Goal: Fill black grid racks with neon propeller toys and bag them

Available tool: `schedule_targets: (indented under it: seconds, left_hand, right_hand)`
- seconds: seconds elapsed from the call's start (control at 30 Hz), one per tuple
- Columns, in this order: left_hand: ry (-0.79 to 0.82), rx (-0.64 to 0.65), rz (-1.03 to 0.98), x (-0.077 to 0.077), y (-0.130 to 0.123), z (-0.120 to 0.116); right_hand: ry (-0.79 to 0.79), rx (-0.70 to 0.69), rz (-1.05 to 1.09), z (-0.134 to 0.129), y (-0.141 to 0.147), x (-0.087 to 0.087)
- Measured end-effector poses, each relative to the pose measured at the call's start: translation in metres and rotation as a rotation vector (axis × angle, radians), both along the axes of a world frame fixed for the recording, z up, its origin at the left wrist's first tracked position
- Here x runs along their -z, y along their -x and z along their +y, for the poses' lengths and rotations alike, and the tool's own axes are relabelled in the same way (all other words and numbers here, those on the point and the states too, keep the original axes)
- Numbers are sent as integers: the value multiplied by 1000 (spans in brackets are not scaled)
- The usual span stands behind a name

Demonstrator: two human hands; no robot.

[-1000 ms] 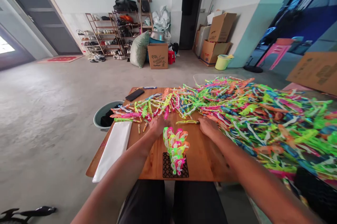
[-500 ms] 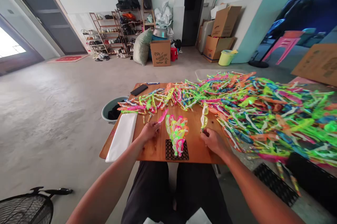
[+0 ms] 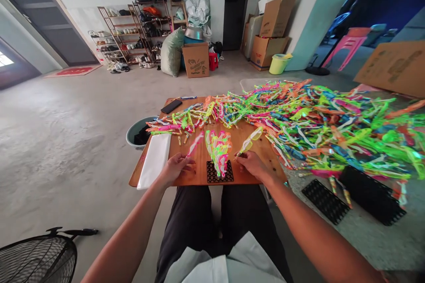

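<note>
My left hand (image 3: 178, 168) is closed at the thumb and forefinger on a pink and white toy glasses piece (image 3: 195, 144), which points up and away. In my right hand (image 3: 251, 164) a yellow and white toy glasses piece (image 3: 249, 140) is pinched by its lower end and leans to the right. Between the hands, a small black lattice rack (image 3: 210, 177) lies at the table's front edge. Several toy glasses in green, pink, yellow and orange (image 3: 219, 148) stand upright in it, bunched together. Neither hand touches the rack.
A large heap of coloured toy glasses (image 3: 318, 119) covers the right side, spilling along the wooden table's (image 3: 199, 179) back. White plastic sheets (image 3: 154, 159) and a phone (image 3: 171, 106) lie at left. Black racks (image 3: 325, 201) rest lower right; a fan (image 3: 36, 258) stands lower left.
My right hand has moved left, closer to the rack, and its yellow piece has tilted from upright to slanting right. My left hand has shifted slightly left. The camera view has tipped downward.
</note>
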State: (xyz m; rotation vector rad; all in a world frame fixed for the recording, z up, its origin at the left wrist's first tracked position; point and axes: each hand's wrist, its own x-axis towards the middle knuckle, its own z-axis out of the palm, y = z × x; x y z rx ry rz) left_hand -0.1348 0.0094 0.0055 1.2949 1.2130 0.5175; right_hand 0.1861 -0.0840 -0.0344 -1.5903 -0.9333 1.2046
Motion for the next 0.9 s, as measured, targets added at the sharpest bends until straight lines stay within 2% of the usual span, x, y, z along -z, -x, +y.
schedule_targets:
  seconds: [0.13, 0.27, 0.4, 0.53, 0.63, 0.77, 0.9]
  left_hand:
    - [-186, -1, 148, 2, -6, 0]
    - [-266, -49, 140, 7, -16, -6]
    - [-172, -130, 61, 16, -22, -14]
    - [-26, -154, -70, 24, -26, -18]
    - [11, -180, -148, 27, -32, -17]
    - [55, -151, -227, 31, -42, -12]
    - [77, -114, -271, 35, -52, -10]
  right_hand:
    - [-23, -65, -50, 2, 5, -2]
    - [-52, -102, -69, 2, 8, 3]
    - [-50, -105, -49, 0, 9, 3]
    - [-57, -95, -28, 0, 9, 0]
    - [-62, -138, -45, 2, 8, 3]
    - [-36, -116, -119, 4, 7, 9]
    - [-14, -76, -93, 7, 11, 9]
